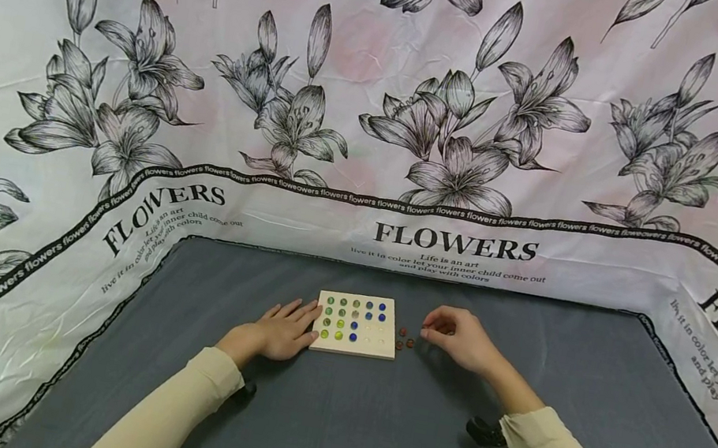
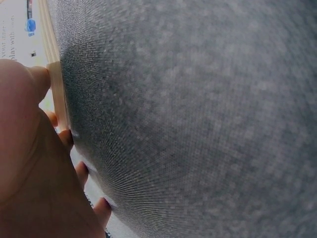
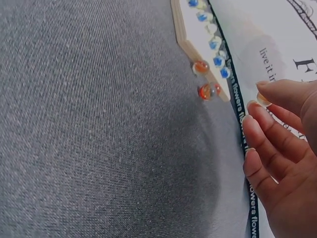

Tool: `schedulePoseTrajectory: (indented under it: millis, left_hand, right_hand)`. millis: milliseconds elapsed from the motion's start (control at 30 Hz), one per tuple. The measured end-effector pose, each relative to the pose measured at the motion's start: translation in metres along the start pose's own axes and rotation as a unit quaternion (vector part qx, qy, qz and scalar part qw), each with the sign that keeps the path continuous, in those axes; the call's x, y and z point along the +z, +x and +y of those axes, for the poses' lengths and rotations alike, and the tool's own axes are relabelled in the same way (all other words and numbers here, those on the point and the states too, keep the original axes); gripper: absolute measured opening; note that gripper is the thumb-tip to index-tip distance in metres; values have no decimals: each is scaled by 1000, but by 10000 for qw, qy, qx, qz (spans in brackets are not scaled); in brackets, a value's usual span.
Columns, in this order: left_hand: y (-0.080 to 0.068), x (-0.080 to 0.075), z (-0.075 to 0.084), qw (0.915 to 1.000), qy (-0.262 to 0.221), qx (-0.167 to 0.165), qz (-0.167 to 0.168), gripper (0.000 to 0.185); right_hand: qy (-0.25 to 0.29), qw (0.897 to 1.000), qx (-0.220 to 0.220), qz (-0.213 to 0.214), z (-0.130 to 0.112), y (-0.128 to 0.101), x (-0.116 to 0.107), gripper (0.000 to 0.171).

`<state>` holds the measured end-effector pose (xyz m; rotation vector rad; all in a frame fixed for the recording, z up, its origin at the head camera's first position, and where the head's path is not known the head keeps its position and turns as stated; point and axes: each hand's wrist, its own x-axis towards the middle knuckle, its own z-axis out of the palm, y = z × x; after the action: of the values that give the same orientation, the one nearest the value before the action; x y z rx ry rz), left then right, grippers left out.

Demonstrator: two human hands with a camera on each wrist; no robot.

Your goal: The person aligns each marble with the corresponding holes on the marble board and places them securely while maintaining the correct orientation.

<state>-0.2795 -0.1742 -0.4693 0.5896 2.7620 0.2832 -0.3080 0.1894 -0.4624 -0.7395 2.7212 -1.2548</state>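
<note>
On the grey cloth-covered table [image 1: 365, 433] lies a pale square wooden board [image 1: 356, 324] with rows of shallow dimples, many already seating green, yellow-green and blue glass marbles [image 1: 353, 317]; the dimples nearest its right edge look unfilled. Against the board's left edge rests the left hand [image 1: 284, 331], fingers straight and flat on the cloth with the fingertips [image 2: 44, 79] touching the wooden side, apparently to keep the board from sliding. Just right of the board, the right hand [image 1: 457, 337] hovers with thumb and forefinger pinched on a small clear-orange glass marble [image 3: 262, 99], the other fingers loosely curved beneath. Between that hand and the board's right edge, a few loose reddish-orange marbles [image 1: 407, 340] sit on the cloth, close against the board, within easy reach. Behind the board rises a white backdrop printed with black lilies [image 1: 381, 100].
</note>
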Motion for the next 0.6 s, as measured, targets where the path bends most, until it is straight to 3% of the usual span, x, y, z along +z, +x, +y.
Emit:
schedulePoseTrajectory:
  millis: [600]
  left_hand:
    - [-1, -1, 1, 10000, -17, 12, -13, 61]
  right_hand:
    - [189, 9996, -204, -24, -34, 5, 19, 18]
